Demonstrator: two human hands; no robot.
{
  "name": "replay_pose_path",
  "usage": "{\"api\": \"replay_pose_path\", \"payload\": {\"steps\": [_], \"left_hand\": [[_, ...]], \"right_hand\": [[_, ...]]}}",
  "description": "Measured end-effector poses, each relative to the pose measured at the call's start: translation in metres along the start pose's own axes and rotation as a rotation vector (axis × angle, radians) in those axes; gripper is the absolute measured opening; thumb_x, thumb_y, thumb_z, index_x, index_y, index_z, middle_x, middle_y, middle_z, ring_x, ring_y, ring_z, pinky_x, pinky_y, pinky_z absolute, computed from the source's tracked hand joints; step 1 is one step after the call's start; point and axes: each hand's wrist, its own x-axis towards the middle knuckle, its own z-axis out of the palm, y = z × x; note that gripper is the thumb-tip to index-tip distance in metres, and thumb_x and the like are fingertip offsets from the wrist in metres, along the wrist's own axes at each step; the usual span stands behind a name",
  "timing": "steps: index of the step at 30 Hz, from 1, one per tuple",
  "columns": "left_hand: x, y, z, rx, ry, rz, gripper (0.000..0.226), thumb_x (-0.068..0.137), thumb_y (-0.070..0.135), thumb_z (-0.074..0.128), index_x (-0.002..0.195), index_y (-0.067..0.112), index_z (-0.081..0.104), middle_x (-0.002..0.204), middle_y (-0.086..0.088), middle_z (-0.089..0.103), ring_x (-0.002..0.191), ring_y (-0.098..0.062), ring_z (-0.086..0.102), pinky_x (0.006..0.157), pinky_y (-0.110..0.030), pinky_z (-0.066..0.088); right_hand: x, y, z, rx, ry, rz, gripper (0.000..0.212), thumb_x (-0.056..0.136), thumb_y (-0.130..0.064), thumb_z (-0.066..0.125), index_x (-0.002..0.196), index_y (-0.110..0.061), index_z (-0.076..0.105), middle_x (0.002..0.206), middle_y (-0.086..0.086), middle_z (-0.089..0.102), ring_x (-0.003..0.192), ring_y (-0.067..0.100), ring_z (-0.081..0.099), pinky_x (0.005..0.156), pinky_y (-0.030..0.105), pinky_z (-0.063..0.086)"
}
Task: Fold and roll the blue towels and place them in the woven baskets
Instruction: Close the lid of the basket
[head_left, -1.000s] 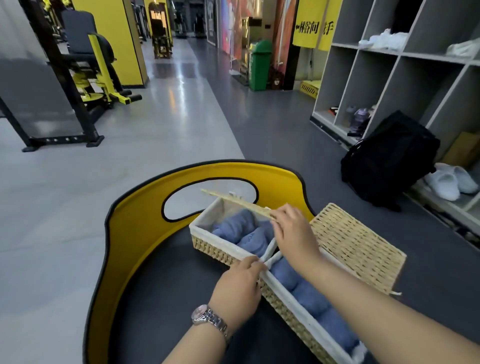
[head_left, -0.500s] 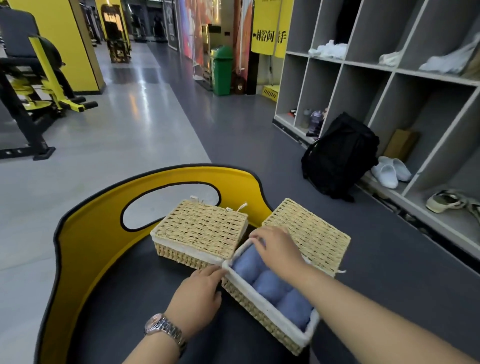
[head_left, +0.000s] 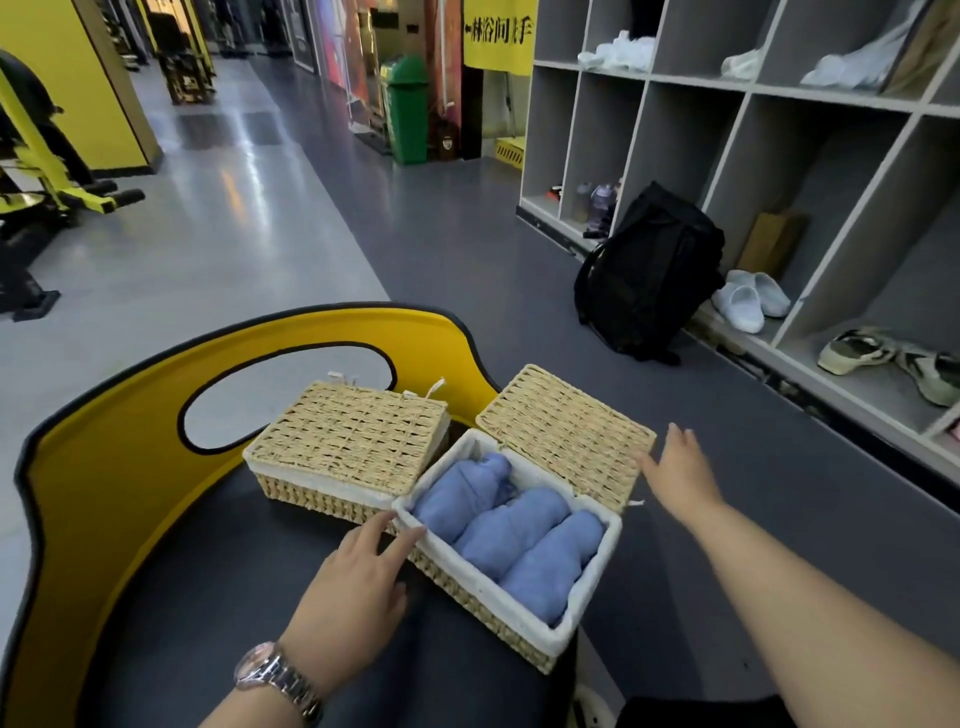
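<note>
Two woven baskets stand side by side on a dark seat. The left basket (head_left: 348, 447) has its lid down. The right basket (head_left: 519, 629) is uncovered, its white lining showing, and holds three rolled blue towels (head_left: 511, 535). Its woven lid (head_left: 566, 434) lies flipped back to the right. My left hand (head_left: 358, 582), a watch on its wrist, rests with straight fingers against the uncovered basket's near-left corner. My right hand (head_left: 678, 467) has its fingers spread at the right edge of the flipped lid, holding nothing.
The seat has a yellow curved back (head_left: 119, 441) with an oval cut-out. To the right are a black backpack (head_left: 649, 270) on the floor and grey cubby shelves (head_left: 737, 88) with shoes. Gym machines stand far left, a green bin (head_left: 408, 109) further back.
The left basket's lid came down over its towels. My right hand has since left the uncovered basket's towels and reached right to the edge of the flipped lid. My left hand stayed at the corner.
</note>
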Motion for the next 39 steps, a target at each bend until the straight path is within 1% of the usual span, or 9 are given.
{"api": "replay_pose_path", "payload": {"steps": [2,4,9,12,17,22,27,32,39], "left_hand": [[-0.002,0.000,0.001,0.002,-0.021,0.006,0.068,0.084,0.029,0.049,0.146,0.037,0.023,0.153,0.002,0.021,0.134,-0.018,0.032,0.104,-0.030,0.040],[-0.003,0.000,0.002,-0.002,-0.027,0.007,0.070,0.084,0.029,0.048,0.147,0.037,0.019,0.154,0.002,0.018,0.136,-0.018,0.030,0.105,-0.029,0.039],[-0.005,0.001,0.001,-0.016,-0.032,0.005,0.072,0.086,0.029,0.048,0.148,0.039,0.014,0.156,0.005,0.012,0.137,-0.015,0.027,0.107,-0.027,0.036],[-0.004,0.002,0.000,-0.010,-0.031,0.004,0.071,0.087,0.029,0.049,0.148,0.038,0.014,0.157,0.004,0.011,0.138,-0.016,0.026,0.107,-0.028,0.036],[-0.004,0.003,0.000,-0.001,-0.037,-0.004,0.070,0.088,0.029,0.048,0.148,0.038,0.013,0.157,0.004,0.011,0.138,-0.017,0.025,0.106,-0.028,0.037],[-0.004,0.003,0.000,-0.012,-0.038,-0.014,0.071,0.087,0.027,0.050,0.148,0.037,0.015,0.156,0.003,0.014,0.136,-0.018,0.028,0.106,-0.031,0.038],[-0.003,0.002,0.004,-0.006,-0.010,-0.024,0.070,0.085,0.025,0.052,0.147,0.034,0.022,0.155,-0.001,0.018,0.137,-0.023,0.026,0.110,-0.036,0.034],[-0.006,0.004,0.005,-0.016,0.038,-0.006,0.070,0.082,0.021,0.054,0.145,0.032,0.028,0.157,0.000,0.013,0.138,-0.024,0.025,0.108,-0.038,0.036],[-0.006,0.005,0.011,-0.030,0.035,-0.012,0.080,0.086,0.024,0.049,0.152,0.029,0.003,0.157,0.001,0.016,0.142,-0.021,0.021,0.114,-0.037,0.030]], "right_hand": [[0.005,-0.002,0.004,0.293,-0.056,0.081,0.074,0.094,-0.027,0.059,0.149,0.001,0.017,0.151,0.020,0.032,0.140,0.032,0.031,0.110,0.038,0.028],[0.006,-0.008,0.003,0.546,0.016,0.124,0.069,0.093,-0.016,0.060,0.148,0.000,0.022,0.140,0.017,0.049,0.129,0.030,0.045,0.102,0.033,0.034],[-0.002,-0.029,-0.026,0.581,0.287,-0.040,0.042,0.098,-0.018,0.048,0.139,-0.008,0.045,0.113,0.007,0.063,0.107,0.024,0.059,0.091,0.034,0.043],[-0.016,-0.040,-0.042,0.537,0.363,-0.243,0.028,0.099,-0.024,0.046,0.120,-0.012,0.061,0.110,0.004,0.065,0.101,0.019,0.060,0.084,0.029,0.046],[-0.058,-0.058,-0.054,0.509,0.403,-0.492,0.014,0.096,-0.017,0.051,0.101,-0.013,0.064,0.095,-0.001,0.061,0.083,0.006,0.056,0.070,0.007,0.039],[-0.104,-0.072,-0.045,0.381,0.405,-0.686,0.005,0.088,-0.007,0.058,0.087,-0.012,0.058,0.083,-0.003,0.058,0.075,0.016,0.054,0.067,0.028,0.044],[-0.157,-0.074,-0.012,0.076,0.202,-0.961,0.003,0.080,-0.016,0.049,0.082,-0.016,0.052,0.083,-0.005,0.047,0.075,0.014,0.046,0.067,0.027,0.041],[-0.187,-0.059,0.032,-0.196,0.018,-1.049,0.021,0.075,-0.014,0.063,0.094,-0.021,0.057,0.093,-0.007,0.052,0.083,0.013,0.051,0.074,0.027,0.050],[-0.199,-0.056,0.053,-0.282,-0.024,-0.971,0.022,0.073,-0.018,0.072,0.091,-0.021,0.060,0.089,-0.007,0.052,0.080,0.013,0.052,0.066,0.026,0.053]]}}
